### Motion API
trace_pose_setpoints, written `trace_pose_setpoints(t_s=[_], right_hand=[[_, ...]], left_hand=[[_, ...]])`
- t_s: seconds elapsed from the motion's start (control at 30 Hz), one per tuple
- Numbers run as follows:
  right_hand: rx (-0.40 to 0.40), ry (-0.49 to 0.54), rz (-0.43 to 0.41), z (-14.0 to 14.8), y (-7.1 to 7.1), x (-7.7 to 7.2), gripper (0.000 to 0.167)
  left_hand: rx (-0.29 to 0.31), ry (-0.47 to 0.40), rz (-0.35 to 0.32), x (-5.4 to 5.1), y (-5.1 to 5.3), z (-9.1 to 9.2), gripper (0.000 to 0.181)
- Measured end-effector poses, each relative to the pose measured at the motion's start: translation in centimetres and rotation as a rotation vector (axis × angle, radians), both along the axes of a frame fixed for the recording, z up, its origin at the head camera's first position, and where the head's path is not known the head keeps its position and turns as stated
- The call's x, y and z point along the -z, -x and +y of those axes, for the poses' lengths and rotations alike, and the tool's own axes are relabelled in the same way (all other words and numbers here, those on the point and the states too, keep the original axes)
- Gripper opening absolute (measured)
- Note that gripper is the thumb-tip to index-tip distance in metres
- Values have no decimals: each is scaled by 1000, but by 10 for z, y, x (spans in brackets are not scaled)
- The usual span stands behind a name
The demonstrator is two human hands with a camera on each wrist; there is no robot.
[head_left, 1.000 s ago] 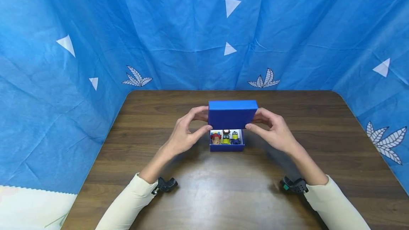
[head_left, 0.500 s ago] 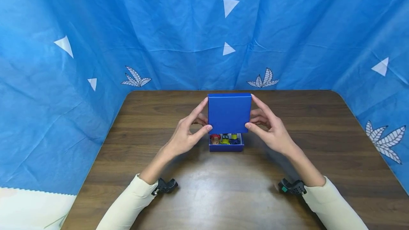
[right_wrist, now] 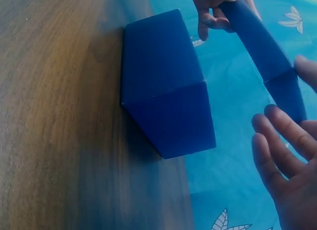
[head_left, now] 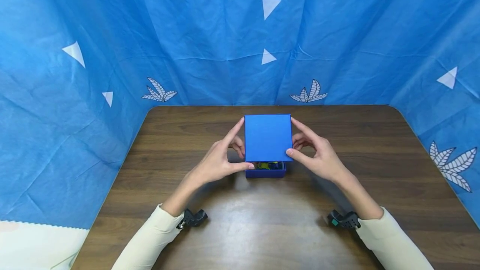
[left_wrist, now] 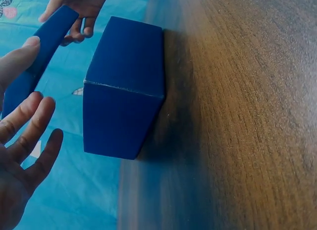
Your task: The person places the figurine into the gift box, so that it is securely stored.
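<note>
A square blue lid (head_left: 268,136) hovers over a small blue box (head_left: 265,174) standing on the table. My left hand (head_left: 215,162) holds the lid's left side, with the thumb at the front corner and the index finger along the far end. On the opposite side, my right hand (head_left: 323,157) grips it between thumb and fingers. Yellow and dark toy figures (head_left: 268,166) peek out under the lid's near edge; the rest of the box's contents is covered. Both wrist views show a gap between the lid (right_wrist: 260,46) and the box (left_wrist: 121,116).
The dark wood-grain table (head_left: 247,228) spreads around the box. Blue cloth (head_left: 210,32) with white triangles and leaf prints hangs along the back and both sides. A wrist camera (head_left: 193,218) sits on the left wrist, another camera (head_left: 343,219) on the right.
The lid has tipped from steeply upright to nearly level, its top turning upward and covering more of the figures. My left thumb has shifted down along its front edge. The box stays put.
</note>
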State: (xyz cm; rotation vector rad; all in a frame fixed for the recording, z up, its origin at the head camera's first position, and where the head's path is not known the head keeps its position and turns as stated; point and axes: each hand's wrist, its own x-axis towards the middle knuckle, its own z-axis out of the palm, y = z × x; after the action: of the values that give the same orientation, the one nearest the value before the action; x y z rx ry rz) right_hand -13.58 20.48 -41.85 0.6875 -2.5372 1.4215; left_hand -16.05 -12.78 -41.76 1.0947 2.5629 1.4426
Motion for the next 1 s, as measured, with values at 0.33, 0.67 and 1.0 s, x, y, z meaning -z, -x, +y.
trace_pose_setpoints(t_s=[0.33, 0.67, 1.0], right_hand=[[-29, -127, -111, -3, 1, 6, 113], [-34, -139, -196, -1, 3, 13, 105], [-46, -150, -262, -2, 5, 25, 104]], left_hand=[[3, 59, -106, 4, 0, -3, 120], [4, 90, -207, 10, 3, -3, 117], [18, 135, -254, 19, 6, -5, 117]])
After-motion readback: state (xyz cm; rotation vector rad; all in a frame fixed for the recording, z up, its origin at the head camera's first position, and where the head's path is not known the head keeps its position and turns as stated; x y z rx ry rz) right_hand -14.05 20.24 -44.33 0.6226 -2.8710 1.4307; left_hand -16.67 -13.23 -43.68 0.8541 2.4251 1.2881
